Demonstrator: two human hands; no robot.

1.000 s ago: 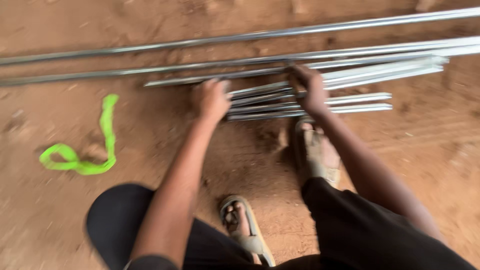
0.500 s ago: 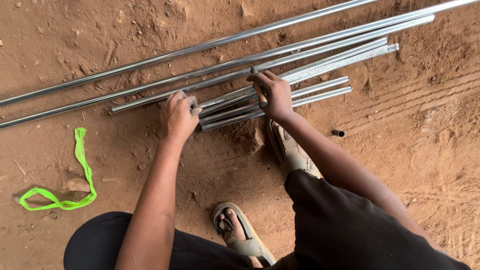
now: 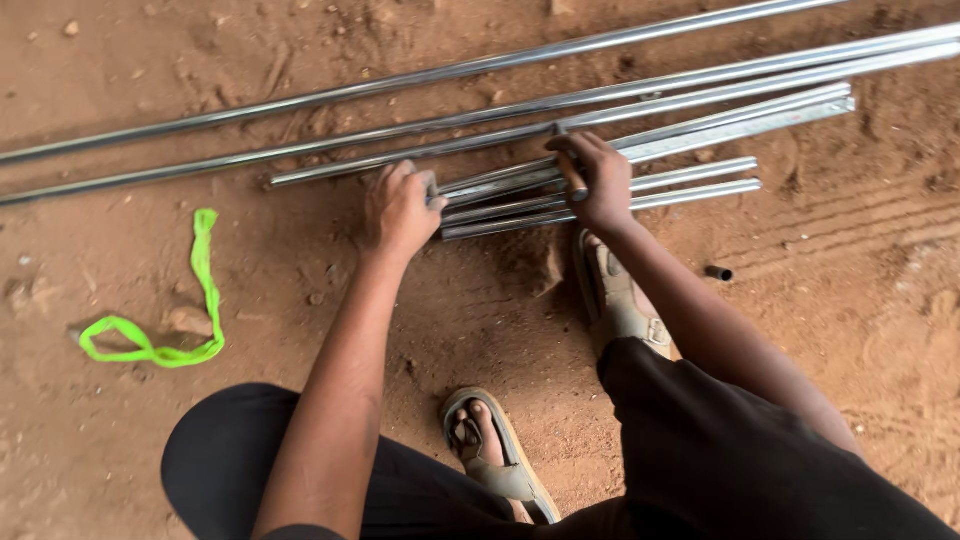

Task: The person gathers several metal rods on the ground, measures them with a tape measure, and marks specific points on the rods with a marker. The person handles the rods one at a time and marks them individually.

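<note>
Nearest, grey strapped sandals (image 3: pixel 500 455) rest on red-brown packed dirt (image 3: pixel 840 300), a bright green cloth strip (image 3: pixel 190 300) lying to the left. Farther, the left hand (image 3: pixel 400 208) presses closed against the near ends of short shiny metal tubes (image 3: pixel 650 185); the right hand (image 3: pixel 598 180) is clamped on them. Farthest lie long silver steel pipes (image 3: pixel 300 100).

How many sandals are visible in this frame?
2. One sandal sits at bottom centre between the person's legs, its heel end hidden by dark clothing; the other sandal lies below the right hand, near the short metal rods.
</note>
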